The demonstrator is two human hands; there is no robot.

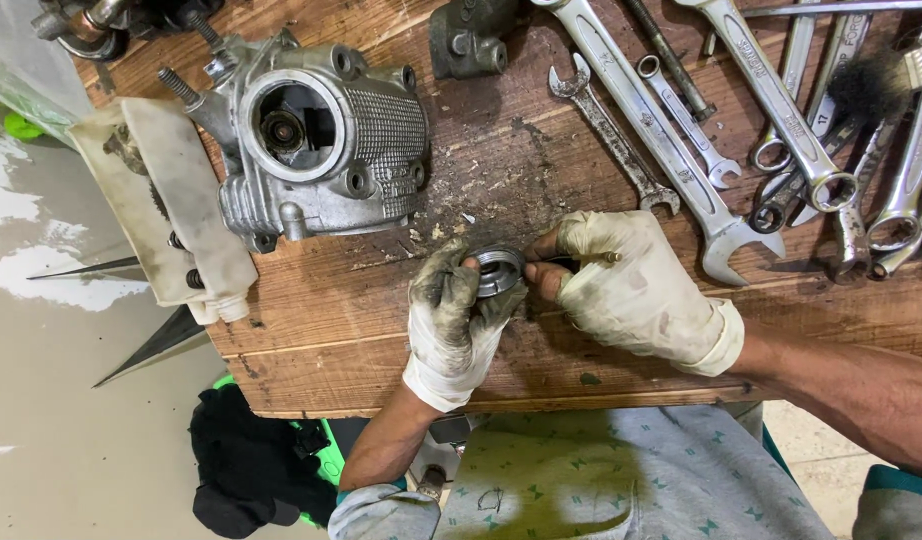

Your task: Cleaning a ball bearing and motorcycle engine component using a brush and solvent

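Just above the worn wooden counter [381,350], the left hand [451,325] pinches a small round grey metal ring [498,270] by its rim while the right hand's [636,290] fingers close on its far edge; it looks rigid, fairly light, probably greasy.

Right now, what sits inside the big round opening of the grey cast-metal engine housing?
Inside the grey cast-metal engine housing, a small round rusty metal part shows; the dark cavity behind it cannot be seen.
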